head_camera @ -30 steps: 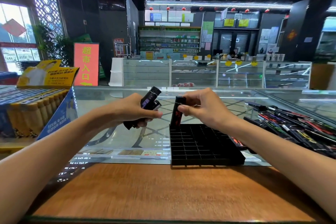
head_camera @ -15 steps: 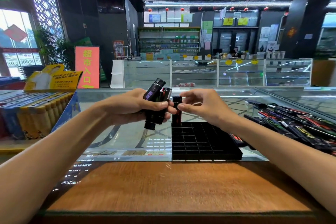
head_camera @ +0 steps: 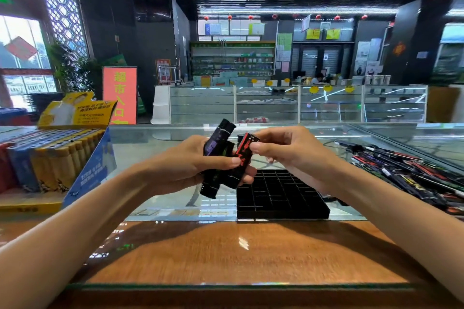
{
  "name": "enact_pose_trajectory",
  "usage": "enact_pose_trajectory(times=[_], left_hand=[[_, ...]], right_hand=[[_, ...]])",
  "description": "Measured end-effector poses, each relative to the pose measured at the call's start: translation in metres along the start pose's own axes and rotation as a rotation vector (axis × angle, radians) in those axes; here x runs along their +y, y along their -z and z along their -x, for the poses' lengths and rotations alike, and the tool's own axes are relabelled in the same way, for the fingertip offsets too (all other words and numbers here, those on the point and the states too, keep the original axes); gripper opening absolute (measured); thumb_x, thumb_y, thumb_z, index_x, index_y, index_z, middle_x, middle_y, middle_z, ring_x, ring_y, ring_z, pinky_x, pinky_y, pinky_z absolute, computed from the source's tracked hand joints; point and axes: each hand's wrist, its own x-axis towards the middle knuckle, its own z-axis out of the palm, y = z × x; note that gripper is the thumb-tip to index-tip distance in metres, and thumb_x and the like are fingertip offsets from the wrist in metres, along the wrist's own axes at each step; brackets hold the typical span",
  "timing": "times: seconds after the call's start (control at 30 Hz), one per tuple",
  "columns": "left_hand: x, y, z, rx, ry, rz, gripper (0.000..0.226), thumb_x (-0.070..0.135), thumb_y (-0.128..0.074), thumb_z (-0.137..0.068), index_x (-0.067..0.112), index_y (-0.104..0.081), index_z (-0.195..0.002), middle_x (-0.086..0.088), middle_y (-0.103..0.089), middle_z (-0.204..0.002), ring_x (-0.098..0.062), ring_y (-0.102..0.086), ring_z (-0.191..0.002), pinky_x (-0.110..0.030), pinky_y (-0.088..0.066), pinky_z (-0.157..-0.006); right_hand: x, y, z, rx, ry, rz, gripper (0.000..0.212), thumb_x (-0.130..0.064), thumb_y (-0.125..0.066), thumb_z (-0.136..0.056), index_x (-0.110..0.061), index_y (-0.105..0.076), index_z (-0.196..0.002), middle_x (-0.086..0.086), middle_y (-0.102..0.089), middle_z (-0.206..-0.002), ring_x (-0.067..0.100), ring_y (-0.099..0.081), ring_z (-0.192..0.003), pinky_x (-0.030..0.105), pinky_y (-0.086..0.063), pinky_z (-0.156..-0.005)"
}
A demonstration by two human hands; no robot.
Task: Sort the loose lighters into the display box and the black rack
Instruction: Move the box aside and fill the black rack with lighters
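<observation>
Left hand [head_camera: 190, 165] has its fingers curled round a bundle of dark lighters [head_camera: 213, 183], held above the glass counter [head_camera: 163, 198], just left of the black rack [head_camera: 281, 198]. Right hand [head_camera: 288, 150] pinches the top end of the red-and-black lighter [head_camera: 244, 155] at the bundle's right edge. Lighters look light, rigid and glossy, probably slippery; best pinched on the flat sides near the cap. Display box [head_camera: 90, 170] sits far left, loose lighters [head_camera: 414, 175] piled right.

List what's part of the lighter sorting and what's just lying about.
Job: black rack, display box, loose lighters, lighter bundle in left hand, red-and-black lighter pinched by right hand.
Lying about: orange sign, potted plant, glass showcases.
</observation>
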Motion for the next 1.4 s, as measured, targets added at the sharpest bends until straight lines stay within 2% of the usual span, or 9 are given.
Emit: enact_pose_trajectory(times=[0.13,0.3,0.5,0.77,0.97,1.17,1.27,1.33,1.4], left_hand=[[-0.001,0.000,0.002,0.038,-0.033,-0.021,0.024,0.008,-0.059,-0.087,-0.002,-0.061,-0.109,-0.020,-0.069,-0.107,-0.030,-0.067,-0.101,-0.025,-0.054,-0.079],[-0.002,-0.001,-0.001,0.056,-0.065,-0.011,0.029,0.013,-0.056,-0.089,-0.003,-0.060,-0.113,-0.021,-0.067,-0.111,-0.030,-0.065,-0.105,-0.027,-0.054,-0.082],[-0.004,0.015,-0.001,0.335,-0.036,0.127,0.034,0.018,-0.058,-0.083,-0.004,-0.061,-0.108,-0.019,-0.069,-0.106,-0.031,-0.068,-0.096,-0.031,-0.058,-0.078],[-0.009,0.013,-0.001,0.382,0.023,0.121,0.032,0.015,-0.060,-0.082,-0.006,-0.061,-0.105,-0.020,-0.071,-0.097,-0.031,-0.070,-0.090,-0.030,-0.058,-0.073],[-0.012,0.011,-0.002,0.379,0.038,0.089,0.026,0.012,-0.057,-0.087,-0.006,-0.060,-0.105,-0.018,-0.072,-0.089,-0.029,-0.071,-0.081,-0.030,-0.059,-0.072],[-0.014,0.011,-0.002,0.382,0.043,0.036,0.030,0.016,-0.059,-0.084,-0.004,-0.061,-0.106,-0.017,-0.072,-0.091,-0.024,-0.071,-0.076,-0.027,-0.058,-0.067],[-0.015,0.012,-0.002,0.379,0.045,0.011,0.031,0.021,-0.058,-0.084,0.002,-0.062,-0.108,-0.014,-0.073,-0.090,-0.021,-0.070,-0.071,-0.027,-0.058,-0.067],[-0.016,0.013,-0.002,0.369,0.053,-0.009,0.032,0.026,-0.058,-0.084,0.007,-0.063,-0.109,-0.012,-0.073,-0.093,-0.020,-0.069,-0.072,-0.030,-0.057,-0.071],[-0.017,0.013,-0.002,0.358,0.067,-0.020,0.033,0.030,-0.058,-0.083,0.011,-0.064,-0.109,-0.009,-0.073,-0.091,-0.018,-0.067,-0.071,-0.030,-0.056,-0.071]], right_hand=[[0.002,-0.001,-0.001,-0.040,-0.012,-0.107,0.023,-0.009,-0.064,-0.083,0.004,-0.066,-0.101,0.007,-0.064,-0.086,0.009,-0.053,-0.076,0.026,-0.037,-0.069],[0.000,0.000,-0.001,-0.031,-0.024,-0.194,0.024,-0.011,-0.066,-0.076,-0.002,-0.065,-0.098,0.006,-0.065,-0.087,0.010,-0.058,-0.076,0.021,-0.042,-0.066],[-0.003,0.020,-0.006,0.094,-0.095,-0.320,0.010,-0.002,-0.061,-0.082,-0.002,-0.061,-0.092,0.006,-0.065,-0.080,0.012,-0.062,-0.068,0.018,-0.051,-0.064],[0.006,0.030,-0.005,0.100,-0.117,-0.096,0.023,0.003,-0.061,-0.083,0.004,-0.061,-0.106,0.015,-0.064,-0.086,0.012,-0.060,-0.062,0.016,-0.052,-0.059],[0.008,0.029,-0.004,0.067,-0.065,0.412,0.012,-0.005,-0.070,-0.077,-0.010,-0.065,-0.087,0.013,-0.068,-0.085,0.015,-0.059,-0.070,0.021,-0.049,-0.064],[0.010,0.028,-0.002,-0.184,-0.035,0.751,0.019,-0.028,-0.075,-0.076,-0.019,-0.071,-0.093,0.001,-0.069,-0.081,0.012,-0.061,-0.074,0.028,-0.050,-0.069],[0.006,0.031,-0.004,-0.116,0.008,0.731,0.018,-0.027,-0.071,-0.080,-0.017,-0.072,-0.094,-0.002,-0.070,-0.085,0.011,-0.063,-0.079,0.021,-0.050,-0.070],[0.004,0.034,-0.006,-0.023,0.002,0.588,0.015,-0.022,-0.069,-0.082,-0.013,-0.070,-0.094,0.000,-0.069,-0.083,0.009,-0.062,-0.075,0.012,-0.048,-0.064],[0.004,0.035,-0.006,0.032,-0.031,0.418,0.015,-0.019,-0.068,-0.082,-0.009,-0.067,-0.093,0.005,-0.069,-0.082,0.009,-0.062,-0.071,0.014,-0.050,-0.065]])
